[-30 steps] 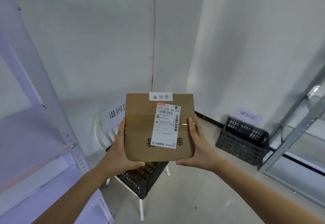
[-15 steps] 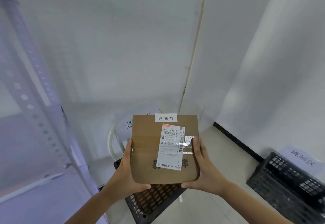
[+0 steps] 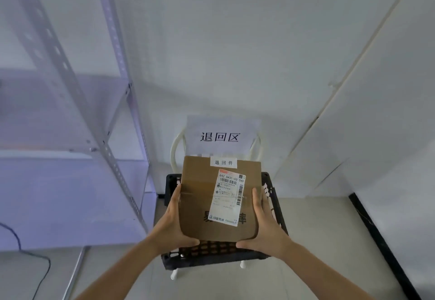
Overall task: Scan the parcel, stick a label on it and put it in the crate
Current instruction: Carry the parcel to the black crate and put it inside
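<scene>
I hold a flat brown cardboard parcel (image 3: 200, 203) in both hands, face up, directly above a black plastic crate (image 3: 211, 256). My left hand (image 3: 170, 224) grips its left edge and near corner. My right hand (image 3: 263, 226) grips its right edge and near corner. A white shipping label with barcodes (image 3: 227, 197) is stuck on the parcel's top. A small white sticker with three printed characters (image 3: 223, 162) sits at its far edge. The crate rests on a white chair (image 3: 175, 149); most of its inside is hidden by the parcel.
A white paper sign with large black characters (image 3: 220, 136) hangs on the chair back. A metal shelving rack (image 3: 113, 158) stands close on the left. A black cable (image 3: 44, 266) lies on the floor at lower left. White walls meet in a corner on the right, above a black skirting (image 3: 381, 241).
My view has swung left, bringing the chair, sign and crate straight ahead. The parcel has come down over the crate, still held in both hands. The second crate on the right has left the view.
</scene>
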